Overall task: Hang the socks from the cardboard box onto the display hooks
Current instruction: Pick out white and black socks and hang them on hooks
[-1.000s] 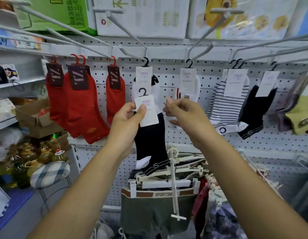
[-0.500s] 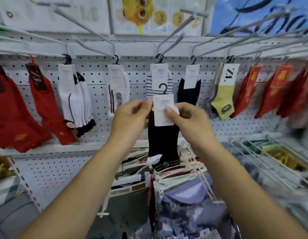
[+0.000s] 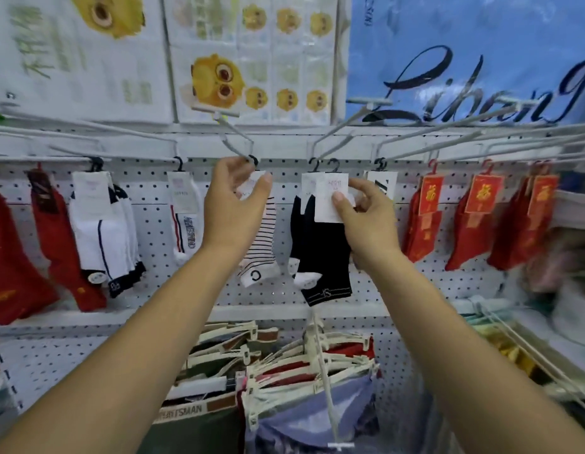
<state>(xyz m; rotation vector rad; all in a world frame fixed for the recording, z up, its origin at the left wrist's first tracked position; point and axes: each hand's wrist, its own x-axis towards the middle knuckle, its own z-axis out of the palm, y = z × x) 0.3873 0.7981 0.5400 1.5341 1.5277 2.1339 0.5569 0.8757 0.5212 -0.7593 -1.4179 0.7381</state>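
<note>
Two hands up at the rack, quick notes. Nearest the camera, below the black sock (image 3: pixel 327 257), there's a bunch of clip hangers (image 3: pixel 284 358) with underwear on them. Right hand (image 3: pixel 366 221) pinches the black sock's white card tag (image 3: pixel 328 198), thumb on the front, fingers behind. Left hand (image 3: pixel 233 204), just left of the black sock, has thumb and fingers closed on the tag (image 3: pixel 251 188) of the striped sock (image 3: pixel 261 247).

The black sock's own plastic hook (image 3: pixel 333 164) is right at the wire display hook (image 3: pixel 341 129) above it, but I can't tell if it's actually over the wire. Another dark sock (image 3: pixel 297 224) hangs against its left side. Behind the black sock is the pegboard (image 3: pixel 147 224), with red socks (image 3: pixel 425 224) off to the right.

Handling-wise, I'd guess it's featherlight and floppy, so the sock body is useless for steering. The stiff card just under the plastic hook is where to hold. Yank it and the card could bend or tear.
</note>
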